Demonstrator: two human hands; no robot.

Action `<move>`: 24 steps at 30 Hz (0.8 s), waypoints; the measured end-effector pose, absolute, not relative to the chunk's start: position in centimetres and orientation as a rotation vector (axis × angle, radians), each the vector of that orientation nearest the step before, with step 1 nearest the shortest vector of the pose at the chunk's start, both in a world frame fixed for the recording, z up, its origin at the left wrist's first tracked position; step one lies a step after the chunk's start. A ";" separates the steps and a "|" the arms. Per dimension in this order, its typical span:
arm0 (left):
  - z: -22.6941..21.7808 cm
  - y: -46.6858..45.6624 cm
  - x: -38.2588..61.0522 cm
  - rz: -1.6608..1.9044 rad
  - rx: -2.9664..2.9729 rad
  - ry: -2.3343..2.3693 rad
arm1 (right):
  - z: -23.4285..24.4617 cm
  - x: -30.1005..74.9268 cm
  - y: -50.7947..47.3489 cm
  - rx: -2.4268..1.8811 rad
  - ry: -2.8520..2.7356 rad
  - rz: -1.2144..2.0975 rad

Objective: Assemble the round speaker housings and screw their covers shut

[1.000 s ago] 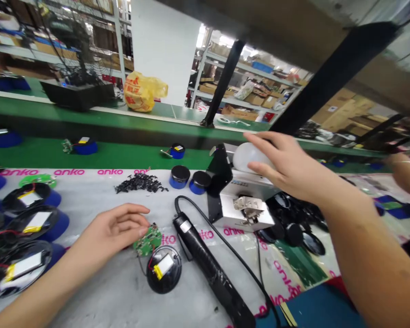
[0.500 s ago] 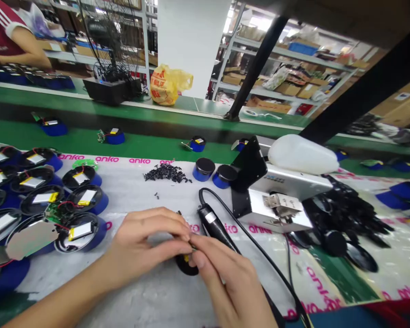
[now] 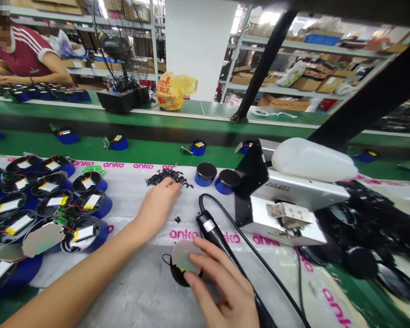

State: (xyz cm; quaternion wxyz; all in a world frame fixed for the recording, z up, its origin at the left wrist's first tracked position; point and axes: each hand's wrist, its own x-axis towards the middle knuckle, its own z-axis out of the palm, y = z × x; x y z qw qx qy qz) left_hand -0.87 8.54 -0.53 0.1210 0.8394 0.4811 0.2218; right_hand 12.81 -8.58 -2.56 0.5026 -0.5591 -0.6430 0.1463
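My left hand (image 3: 160,202) reaches to a pile of small black parts (image 3: 164,176), its fingertips together at the near edge; what they pinch is hidden. My right hand (image 3: 222,282) has its thumb and fingers at the edge of a pale round circuit board (image 3: 183,256). The board is tilted over a round black housing (image 3: 179,277), where a bit of yellow shows. A thin black loop sticks out at the housing's left. A couple of loose black parts (image 3: 177,219) lie between my hands.
A black corded hand tool (image 3: 217,234) lies right of my right hand. Behind it stand two blue-and-black round units (image 3: 205,174) and a silver machine (image 3: 287,214). Many open blue housings (image 3: 92,202) with batteries crowd the left. A co-worker (image 3: 30,57) sits across the green belt (image 3: 157,148).
My left hand has left the housing and moved up to the pile of black parts. My right hand stays at the housing, and the round board now shows. The view has shifted slightly left.
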 end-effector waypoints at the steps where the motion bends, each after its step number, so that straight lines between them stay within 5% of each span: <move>1: -0.4 8.9 -0.4 0.596 2.469 1.433 | -2.7 12.9 -8.6 -1.326 -1.543 0.348; 15: 0.5 10.1 0.2 0.475 2.548 1.279 | 0.3 16.2 -8.0 -1.159 -2.015 0.593; 24: 1.2 6.3 -2.7 0.562 1.931 0.994 | 0.4 16.0 -8.2 -1.156 -1.944 0.488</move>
